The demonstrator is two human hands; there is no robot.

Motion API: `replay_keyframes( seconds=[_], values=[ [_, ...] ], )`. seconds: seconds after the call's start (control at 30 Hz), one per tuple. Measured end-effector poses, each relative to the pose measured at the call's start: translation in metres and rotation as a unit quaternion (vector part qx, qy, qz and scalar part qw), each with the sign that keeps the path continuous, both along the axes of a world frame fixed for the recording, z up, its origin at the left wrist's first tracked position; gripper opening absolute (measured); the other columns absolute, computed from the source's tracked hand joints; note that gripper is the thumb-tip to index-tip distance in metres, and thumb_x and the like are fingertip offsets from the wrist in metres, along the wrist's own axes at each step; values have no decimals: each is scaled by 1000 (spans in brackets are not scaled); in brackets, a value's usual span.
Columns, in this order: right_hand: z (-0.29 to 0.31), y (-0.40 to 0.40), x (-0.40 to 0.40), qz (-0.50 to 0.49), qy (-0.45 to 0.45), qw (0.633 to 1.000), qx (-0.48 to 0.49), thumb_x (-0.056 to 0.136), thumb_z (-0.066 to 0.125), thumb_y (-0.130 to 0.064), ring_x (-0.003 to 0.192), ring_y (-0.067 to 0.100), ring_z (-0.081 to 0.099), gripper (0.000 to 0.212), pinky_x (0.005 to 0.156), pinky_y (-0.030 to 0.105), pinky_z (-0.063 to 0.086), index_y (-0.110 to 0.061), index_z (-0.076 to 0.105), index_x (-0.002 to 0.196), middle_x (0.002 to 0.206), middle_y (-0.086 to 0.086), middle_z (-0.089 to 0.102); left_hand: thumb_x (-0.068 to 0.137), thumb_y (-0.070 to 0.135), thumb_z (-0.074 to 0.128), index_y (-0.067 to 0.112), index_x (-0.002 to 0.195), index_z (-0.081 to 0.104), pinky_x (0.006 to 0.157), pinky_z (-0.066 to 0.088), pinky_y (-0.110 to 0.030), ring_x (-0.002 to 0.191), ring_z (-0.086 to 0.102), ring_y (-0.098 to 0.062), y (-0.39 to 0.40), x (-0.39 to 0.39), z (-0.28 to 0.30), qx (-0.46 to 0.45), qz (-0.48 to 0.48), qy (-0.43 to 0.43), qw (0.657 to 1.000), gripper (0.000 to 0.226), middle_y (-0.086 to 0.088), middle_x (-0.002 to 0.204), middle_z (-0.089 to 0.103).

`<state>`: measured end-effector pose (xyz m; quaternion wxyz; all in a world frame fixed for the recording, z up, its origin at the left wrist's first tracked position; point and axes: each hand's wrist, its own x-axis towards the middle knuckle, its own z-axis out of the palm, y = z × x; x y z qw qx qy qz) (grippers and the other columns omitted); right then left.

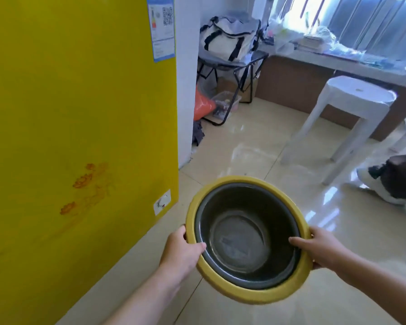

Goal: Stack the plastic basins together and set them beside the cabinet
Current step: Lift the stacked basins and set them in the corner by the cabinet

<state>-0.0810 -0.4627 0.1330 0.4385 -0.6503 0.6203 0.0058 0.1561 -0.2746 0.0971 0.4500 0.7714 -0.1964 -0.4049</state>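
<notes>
A dark grey basin (241,240) is nested inside a yellow basin (251,294), and I hold the pair above the floor. My left hand (182,248) grips the left rim with the thumb over the edge. My right hand (319,247) grips the right rim, thumb lying on the grey basin's edge. The big yellow cabinet (80,125) fills the left side, its corner just left of the basins.
A white plastic stool (347,113) stands at the right on the glossy tiled floor (256,148). A folding rack with a white bag (227,41) sits in the far corner. A person's foot in a white shoe (385,184) is at the right edge.
</notes>
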Motion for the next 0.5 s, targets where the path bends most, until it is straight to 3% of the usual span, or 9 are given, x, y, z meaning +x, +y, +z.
replay_keyframes(
  seconds=[0.1,0.2,0.3,0.5],
  values=[
    [-3,-44,20,-13,-1,1000,-17,90,69,-21,68,23,73,26,47,30,57,-6,59,110,85,15,71,87,15,72,22,107,68,71,60,-27,86,71,-12,-43,17,4,2,8,-2,1000,22,3,95,74],
    [-29,-102,51,-4,-17,1000,-20,90,69,-22,70,25,73,24,53,33,58,-9,61,107,84,15,72,87,14,72,22,110,67,66,57,-21,87,69,-10,-92,37,-11,3,36,-7,999,25,5,96,74],
    [-61,-163,89,13,-51,999,-9,90,68,-24,72,21,70,23,54,31,54,-10,61,106,83,11,71,87,18,73,24,118,64,70,58,-23,92,68,-9,-138,56,-30,30,72,-19,997,32,7,102,72],
    [-105,-258,166,56,-138,989,-2,92,64,-23,75,14,63,19,53,25,46,-21,52,107,88,3,64,90,17,70,37,107,55,71,40,-16,81,51,6,-219,89,-55,79,133,-55,986,30,23,94,58]
  ],
)
